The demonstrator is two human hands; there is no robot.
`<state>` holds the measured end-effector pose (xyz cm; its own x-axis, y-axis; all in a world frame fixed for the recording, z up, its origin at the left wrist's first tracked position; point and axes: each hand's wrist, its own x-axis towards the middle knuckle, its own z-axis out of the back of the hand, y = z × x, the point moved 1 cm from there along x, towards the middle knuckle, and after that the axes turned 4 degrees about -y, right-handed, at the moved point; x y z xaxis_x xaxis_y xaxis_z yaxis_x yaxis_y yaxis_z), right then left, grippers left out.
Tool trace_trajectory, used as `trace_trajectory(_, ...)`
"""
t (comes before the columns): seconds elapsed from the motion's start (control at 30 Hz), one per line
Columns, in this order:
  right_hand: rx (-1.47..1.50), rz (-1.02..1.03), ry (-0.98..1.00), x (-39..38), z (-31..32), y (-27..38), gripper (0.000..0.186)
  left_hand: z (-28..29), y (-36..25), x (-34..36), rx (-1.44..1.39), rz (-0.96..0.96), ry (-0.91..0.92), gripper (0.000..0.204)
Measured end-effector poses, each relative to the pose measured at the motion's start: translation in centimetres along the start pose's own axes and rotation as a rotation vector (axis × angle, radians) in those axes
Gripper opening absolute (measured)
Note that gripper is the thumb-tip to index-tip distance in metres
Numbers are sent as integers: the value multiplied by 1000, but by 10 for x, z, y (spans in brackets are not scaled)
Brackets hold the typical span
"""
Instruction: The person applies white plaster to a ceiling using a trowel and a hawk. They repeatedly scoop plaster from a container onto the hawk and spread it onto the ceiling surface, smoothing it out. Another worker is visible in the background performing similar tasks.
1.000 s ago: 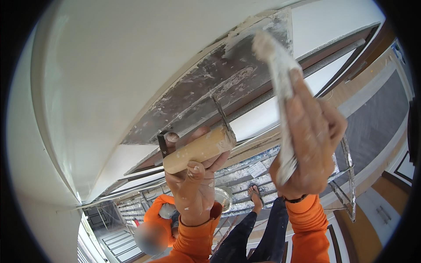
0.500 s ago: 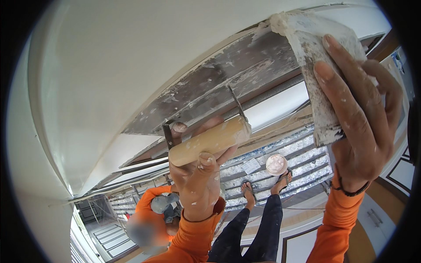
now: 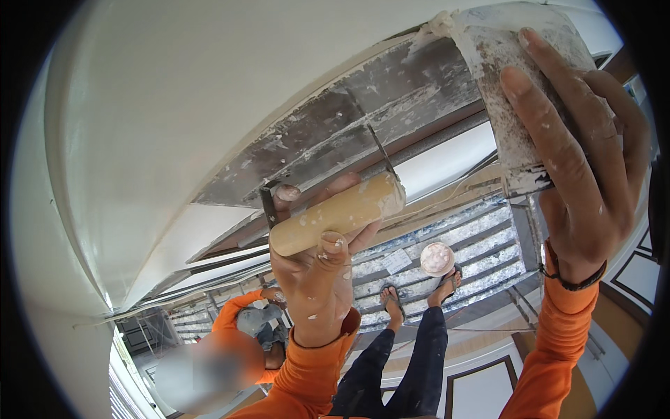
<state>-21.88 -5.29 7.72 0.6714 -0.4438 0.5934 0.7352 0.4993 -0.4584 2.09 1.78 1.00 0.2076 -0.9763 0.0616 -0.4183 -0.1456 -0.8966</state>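
The tan handle (image 3: 338, 215) masks parts of the fingers (image 3: 336, 186) of the left hand (image 3: 315, 290) from us! Above right of it, the scraper (image 3: 499, 105) keeps the thumb of the right hand (image 3: 590, 185) out of our sight. Below left of it, a co-worker's head (image 3: 206, 370) blurs; below right, we find the paper sheet (image 3: 397, 261) too small to read; below, the bottom edge cuts an orange sleeve (image 3: 307, 377).

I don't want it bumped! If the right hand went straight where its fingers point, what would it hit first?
Probably the big white surface, beyond the paste-smeared blade under the right hand; depth is hard to tell.
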Motion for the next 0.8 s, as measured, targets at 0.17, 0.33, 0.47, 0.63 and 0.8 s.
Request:
trace_trajectory(0.17, 151, -272, -322, -13, -37, 40, 50, -3, -3, 0, -45, 27, -142, 61)
trace_trajectory(0.33, 146, -380, -318, -4, -37, 69, 66, -7, -1, 0, -49, 29, -84, 57)
trace_trajectory(0.47, -39, -243, -175, 13, -24, 66, 56, 0, -2, 0, -24, 22, 7, 52)
trace_trajectory(0.63, -16, -359, -156, 18, -20, 76, 52, 1, -1, 1, -34, 32, -14, 52)
trace_trajectory(0.8, 12, -313, -124, 18, -19, 76, 51, 0, -5, 2, -21, 18, -116, 55)
